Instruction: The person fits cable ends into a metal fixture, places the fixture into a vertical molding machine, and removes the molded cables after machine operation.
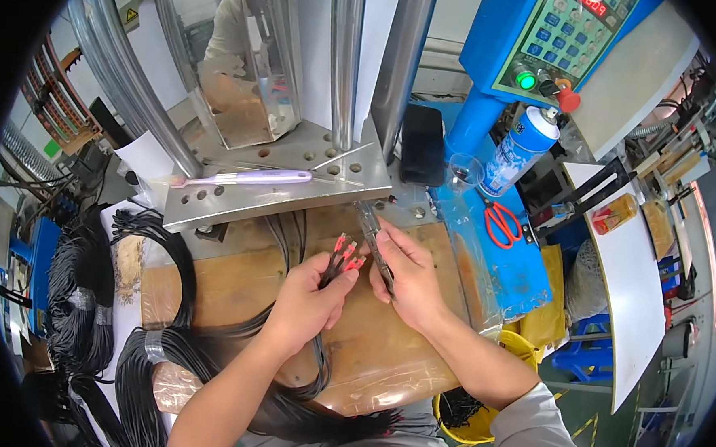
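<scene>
My left hand is closed around a few black cables whose red-tipped ends stick up past the thumb. Just to the right, my right hand grips a slim, dark metal bar, held nearly upright and tilted. The bar and the red ends are close together, with a small gap between them. Both hands are over a brown, film-covered work board. More black cable runs from under my left forearm across the board's left part. My fingers hide part of the bar.
Beyond my hands, a steel block with holes bears a lilac-handled brush. Bundled black cables lie left. At right are red-handled scissors, a spray can, a clear cup and a blue control panel. A yellow bin stands below.
</scene>
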### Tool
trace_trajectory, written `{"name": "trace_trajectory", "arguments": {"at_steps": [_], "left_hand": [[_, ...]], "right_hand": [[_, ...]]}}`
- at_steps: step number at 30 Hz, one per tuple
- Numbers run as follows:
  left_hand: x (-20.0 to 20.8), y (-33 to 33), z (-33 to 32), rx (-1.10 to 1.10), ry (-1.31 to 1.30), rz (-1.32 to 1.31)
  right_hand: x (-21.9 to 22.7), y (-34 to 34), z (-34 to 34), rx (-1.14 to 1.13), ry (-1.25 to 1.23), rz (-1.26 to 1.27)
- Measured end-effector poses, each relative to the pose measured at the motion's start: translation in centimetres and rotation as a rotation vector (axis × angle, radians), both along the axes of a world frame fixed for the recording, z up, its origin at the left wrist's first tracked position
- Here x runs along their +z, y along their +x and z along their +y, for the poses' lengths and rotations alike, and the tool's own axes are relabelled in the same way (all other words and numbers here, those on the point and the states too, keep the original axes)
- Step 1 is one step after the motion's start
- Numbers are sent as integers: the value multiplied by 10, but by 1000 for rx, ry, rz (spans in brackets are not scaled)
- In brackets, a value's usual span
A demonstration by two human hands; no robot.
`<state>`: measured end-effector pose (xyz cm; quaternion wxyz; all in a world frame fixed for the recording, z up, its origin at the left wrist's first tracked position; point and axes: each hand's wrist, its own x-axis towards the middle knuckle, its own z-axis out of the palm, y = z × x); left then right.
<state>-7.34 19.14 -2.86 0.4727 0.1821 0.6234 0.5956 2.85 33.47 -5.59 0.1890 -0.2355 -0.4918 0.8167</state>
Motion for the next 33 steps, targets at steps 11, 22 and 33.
{"name": "trace_trajectory", "arguments": {"at_steps": [11,22,33], "left_hand": [[-7,-3,-4,-60,25,37],[1,-3,-4,-106,57,-77],[-8,0,-4,68,32,205]], "right_hand": [[-3,2,-6,137,126,-31],[1,5,-6,191,143,-72],[-2,5,-3,202,114,-80]]}}
